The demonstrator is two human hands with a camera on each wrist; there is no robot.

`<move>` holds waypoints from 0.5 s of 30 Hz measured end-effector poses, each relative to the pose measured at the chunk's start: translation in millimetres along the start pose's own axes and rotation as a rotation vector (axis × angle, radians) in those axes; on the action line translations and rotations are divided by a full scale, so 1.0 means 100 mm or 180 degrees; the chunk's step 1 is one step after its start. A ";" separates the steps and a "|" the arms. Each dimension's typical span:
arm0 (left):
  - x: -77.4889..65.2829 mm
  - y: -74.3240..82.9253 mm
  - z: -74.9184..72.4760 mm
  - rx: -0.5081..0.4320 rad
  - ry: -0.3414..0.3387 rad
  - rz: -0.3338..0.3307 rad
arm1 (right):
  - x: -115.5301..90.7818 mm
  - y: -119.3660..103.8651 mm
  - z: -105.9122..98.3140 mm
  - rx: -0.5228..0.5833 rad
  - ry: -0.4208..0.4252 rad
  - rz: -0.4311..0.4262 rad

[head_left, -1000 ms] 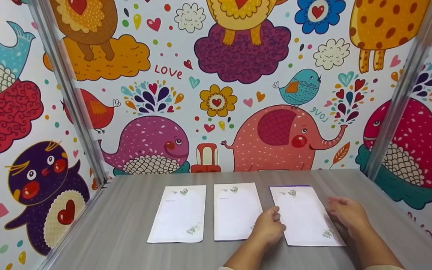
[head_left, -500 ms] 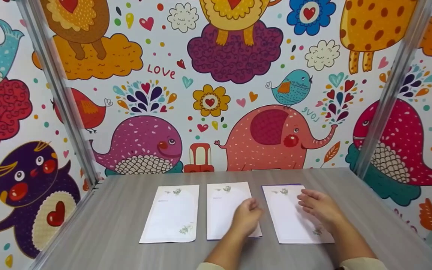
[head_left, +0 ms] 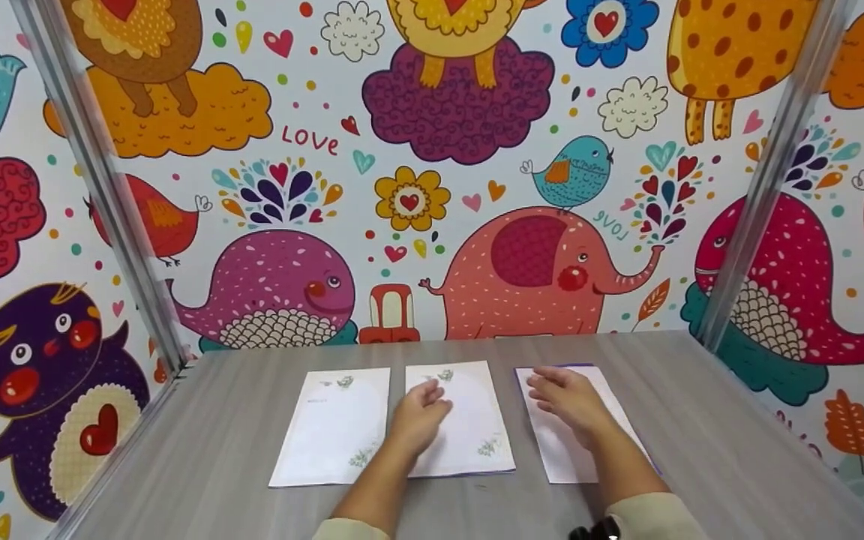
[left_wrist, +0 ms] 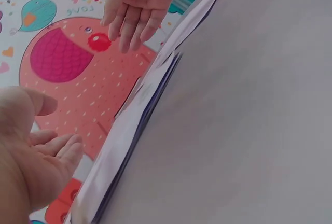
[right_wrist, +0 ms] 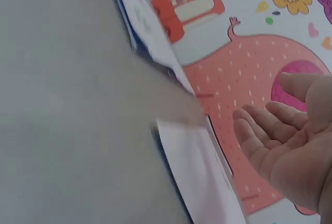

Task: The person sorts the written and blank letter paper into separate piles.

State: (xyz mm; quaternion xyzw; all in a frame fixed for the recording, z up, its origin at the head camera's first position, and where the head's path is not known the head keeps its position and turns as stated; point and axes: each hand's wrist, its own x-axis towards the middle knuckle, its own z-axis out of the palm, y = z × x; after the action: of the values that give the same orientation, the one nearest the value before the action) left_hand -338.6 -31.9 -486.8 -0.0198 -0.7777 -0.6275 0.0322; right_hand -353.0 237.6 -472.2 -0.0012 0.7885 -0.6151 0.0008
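Three white stationery pads with small green plant prints lie in a row on the table: the left pad point(head_left: 323, 439), the middle pad point(head_left: 469, 420) and the right pad point(head_left: 559, 454). Dark purple shows along the edges of the middle and right ones. My left hand point(head_left: 418, 420) hovers over the gap between the left and middle pads, fingers loosely bent and holding nothing. Above the right pad is my right hand point(head_left: 571, 405), its fingers relaxed and its grasp empty; it hides part of that pad. Both wrist views show bare palms, the left hand point(left_wrist: 36, 156) and the right hand point(right_wrist: 290, 146).
The grey wood-look table point(head_left: 214, 450) runs back to a wall point(head_left: 372, 262) printed with cartoon animals. Metal posts stand at the left corner point(head_left: 113, 180) and right corner point(head_left: 766, 180). A small black object point(head_left: 595, 529) sits by the right sleeve.
Both hands have moved left: the left from beside the right pad, across the middle pad; the right from the right pad's outer edge to above it. The head view has shifted slightly. The pads stay put.
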 end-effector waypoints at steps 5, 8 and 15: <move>0.01 -0.04 -0.30 -0.0006 0.0020 -0.0259 | 0.04 -0.11 0.36 0.0136 -0.0039 -0.0092; 0.03 -0.06 -0.40 0.0027 0.0045 -0.0350 | 0.05 -0.16 0.50 0.0164 -0.0061 -0.0077; -0.01 -0.10 -0.45 0.0287 -0.0185 -0.0374 | 0.02 -0.11 0.58 -0.0434 -0.0146 -0.0265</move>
State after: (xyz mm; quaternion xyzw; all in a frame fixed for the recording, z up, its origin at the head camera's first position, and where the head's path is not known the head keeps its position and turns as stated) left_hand -337.6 -78.5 -487.2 0.0092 -0.8056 -0.5918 -0.0263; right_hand -355.0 178.3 -475.8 -0.0482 0.8276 -0.5593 -0.0068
